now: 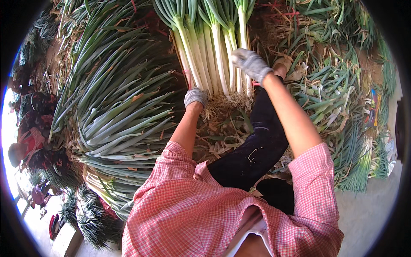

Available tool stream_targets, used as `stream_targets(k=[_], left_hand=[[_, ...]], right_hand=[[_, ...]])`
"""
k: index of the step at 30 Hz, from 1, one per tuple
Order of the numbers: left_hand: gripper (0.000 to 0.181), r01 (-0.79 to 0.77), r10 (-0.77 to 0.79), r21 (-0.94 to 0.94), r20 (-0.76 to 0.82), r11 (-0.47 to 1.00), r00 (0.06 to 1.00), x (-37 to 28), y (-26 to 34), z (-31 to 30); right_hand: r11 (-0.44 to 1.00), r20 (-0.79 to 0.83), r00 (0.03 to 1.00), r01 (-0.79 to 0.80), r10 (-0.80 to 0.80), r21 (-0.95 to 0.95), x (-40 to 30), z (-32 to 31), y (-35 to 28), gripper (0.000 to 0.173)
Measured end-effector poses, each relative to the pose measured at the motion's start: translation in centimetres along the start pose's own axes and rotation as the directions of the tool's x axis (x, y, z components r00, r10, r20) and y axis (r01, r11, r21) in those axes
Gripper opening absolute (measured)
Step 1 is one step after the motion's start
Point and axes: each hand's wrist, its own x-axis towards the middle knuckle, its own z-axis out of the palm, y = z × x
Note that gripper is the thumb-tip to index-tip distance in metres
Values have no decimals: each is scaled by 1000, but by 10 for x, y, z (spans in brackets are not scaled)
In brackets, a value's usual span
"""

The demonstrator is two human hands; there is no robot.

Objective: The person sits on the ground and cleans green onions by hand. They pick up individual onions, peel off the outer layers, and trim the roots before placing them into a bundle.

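Observation:
A row of cleaned Welsh onions (210,57), white stalks side by side, lies before me with green leaves pointing away and roots (228,104) toward me. My left hand (195,97), in a grey knit glove, rests at the lower left corner of the row, against the outer stalks and roots. Its fingers are mostly hidden. A pink strip (188,78) runs upward just beyond it. Over the right-hand stalks is my right hand (250,62), also gloved and blurred by motion, with its fingers curled; whether it grips anything is unclear.
A large heap of untrimmed onions (125,106) rises close on my left. Stripped leaves (330,93) litter the floor at right, near my bent leg (257,154). Another person (35,138) sits at the far left. Bundled onions (93,221) stand at lower left.

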Motion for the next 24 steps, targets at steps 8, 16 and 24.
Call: stream_targets(k=[8, 16, 24], left_hand=[[48, -134, 45, 395, 226, 909, 973, 22, 8, -1], [52, -9, 42, 291, -107, 957, 993, -32, 27, -14], [43, 20, 3, 488, -45, 873, 999, -17, 27, -13]], right_hand=[[871, -363, 907, -8, 213, 490, -148, -119, 25, 34], [605, -498, 345, -405, 796, 686, -393, -123, 189, 43], [493, -413, 368, -156, 833, 856, -441, -90, 218, 44]])
